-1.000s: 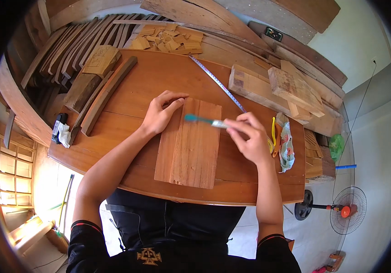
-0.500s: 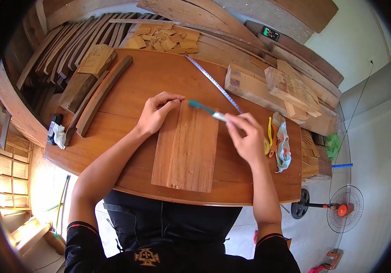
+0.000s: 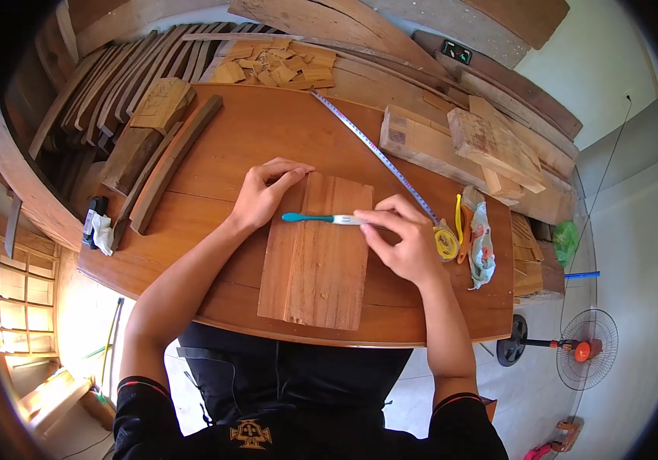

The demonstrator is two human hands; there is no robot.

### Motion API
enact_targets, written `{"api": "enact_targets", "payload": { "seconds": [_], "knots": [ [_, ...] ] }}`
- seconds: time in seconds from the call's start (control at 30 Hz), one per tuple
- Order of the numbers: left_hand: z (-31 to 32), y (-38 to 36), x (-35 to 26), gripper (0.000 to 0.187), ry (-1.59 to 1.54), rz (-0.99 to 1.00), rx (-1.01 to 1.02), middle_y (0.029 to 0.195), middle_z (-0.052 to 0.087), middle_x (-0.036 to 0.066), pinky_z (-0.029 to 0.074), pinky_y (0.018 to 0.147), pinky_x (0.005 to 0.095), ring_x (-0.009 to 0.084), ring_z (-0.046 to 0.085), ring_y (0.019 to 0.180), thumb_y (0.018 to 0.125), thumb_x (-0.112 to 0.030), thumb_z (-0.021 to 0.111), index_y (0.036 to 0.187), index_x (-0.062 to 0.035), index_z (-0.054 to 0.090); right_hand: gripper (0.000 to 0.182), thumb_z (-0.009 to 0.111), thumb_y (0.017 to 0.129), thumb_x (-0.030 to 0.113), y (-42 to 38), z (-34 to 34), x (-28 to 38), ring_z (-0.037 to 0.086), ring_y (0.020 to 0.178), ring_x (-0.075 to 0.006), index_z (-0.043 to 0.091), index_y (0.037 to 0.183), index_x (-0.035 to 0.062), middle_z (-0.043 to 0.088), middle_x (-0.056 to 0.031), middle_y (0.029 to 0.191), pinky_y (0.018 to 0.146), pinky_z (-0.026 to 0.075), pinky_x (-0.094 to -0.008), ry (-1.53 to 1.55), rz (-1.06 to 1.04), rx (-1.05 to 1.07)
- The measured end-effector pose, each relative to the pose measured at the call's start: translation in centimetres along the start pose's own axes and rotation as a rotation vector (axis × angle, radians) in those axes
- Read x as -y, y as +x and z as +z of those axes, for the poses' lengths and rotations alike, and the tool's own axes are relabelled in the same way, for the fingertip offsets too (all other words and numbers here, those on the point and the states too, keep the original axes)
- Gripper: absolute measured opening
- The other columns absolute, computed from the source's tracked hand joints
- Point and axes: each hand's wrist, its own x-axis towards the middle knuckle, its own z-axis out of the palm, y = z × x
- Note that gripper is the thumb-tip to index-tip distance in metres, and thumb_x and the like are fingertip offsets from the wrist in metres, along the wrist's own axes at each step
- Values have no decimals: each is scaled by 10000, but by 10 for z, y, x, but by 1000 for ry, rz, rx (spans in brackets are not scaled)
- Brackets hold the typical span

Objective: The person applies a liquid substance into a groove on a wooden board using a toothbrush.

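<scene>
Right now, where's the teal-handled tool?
In the head view, the teal-handled tool lies across the wooden board, held by the right hand, its tip near the left hand.

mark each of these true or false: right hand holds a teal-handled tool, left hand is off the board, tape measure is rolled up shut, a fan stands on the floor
1. The right hand holds a teal-handled tool over the wooden board: true.
2. The left hand is off the board: false, its fingers rest on the board's far corner.
3. The tape measure is rolled up shut: false, its blade lies stretched across the table.
4. A fan stands on the floor: true.
</scene>
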Motion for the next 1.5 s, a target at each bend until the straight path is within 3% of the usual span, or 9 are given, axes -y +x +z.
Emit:
{"api": "enact_targets", "payload": {
  "seconds": [0.2,0.3,0.53,0.73,0.87,1.03,1.2,1.37,1.5],
  "knots": [
    [3,-2,-7,334,28,-21,11,1214,742,121,467,1088,351,220,650,1193,1099,-209,610,1223,40,794,192,804,954,105,1,-8,-27,743,853,-262,846,1141,110,746,-76,1008,746,582,-364,-73,80,-208],
    [2,0,-4,335,12,-30,3,1213,745,122,472,1082,351,218,657,1187,1092,-224,623,1219,30,800,199,808,943,104,0,0,-2,727,864,-244,848,1137,113,731,-63,990,759,577,-355,-1,36,-42],
    [2,-3,-4,345,22,-21,3,1219,753,131,462,1101,357,221,653,1204,1090,-225,620,1211,46,796,213,811,940,91,0,-8,-31,738,883,-249,844,1150,103,734,-93,982,776,584,-356,36,137,-161],
    [1,-1,-6,349,24,-26,4,1224,747,128,463,1101,357,220,652,1207,1093,-227,612,1214,44,796,219,819,937,109,2,5,3,718,827,-233,849,1153,134,718,-64,987,719,569,-352,-23,-12,-11],
    [2,-2,-6,345,42,-4,6,1226,743,127,468,1098,357,222,661,1191,1096,-221,606,1209,44,797,206,809,948,112,0,0,-28,727,843,-265,845,1150,125,729,-78,997,730,577,-374,-8,120,-194],
    [1,1,-2,339,-87,-84,12,1223,746,127,463,1098,355,218,648,1206,1099,-215,605,1217,36,799,181,807,951,132,-1,6,-1,734,848,-262,846,1128,128,738,-76,999,723,574,-366,47,72,-5],
    [1,-2,-6,340,28,-22,8,1210,752,124,461,1098,352,212,645,1207,1101,-218,606,1213,36,801,184,804,947,122,1,-3,-25,752,877,-270,841,1126,100,747,-91,1001,763,584,-370,-84,168,-214],
    [-1,0,1,354,1,-22,3,1234,753,131,482,1082,345,220,669,1198,1085,-267,643,1217,17,809,154,819,921,104,-2,4,-5,760,874,-251,838,1072,83,728,-80,973,751,584,-351,82,44,-21],
    [1,-3,-8,352,13,-43,0,1237,749,129,464,1098,353,218,650,1212,1091,-242,623,1220,32,801,131,813,948,119,2,0,-19,771,871,-259,831,1070,74,731,-83,976,743,581,-353,20,18,-99]
  ]
}}
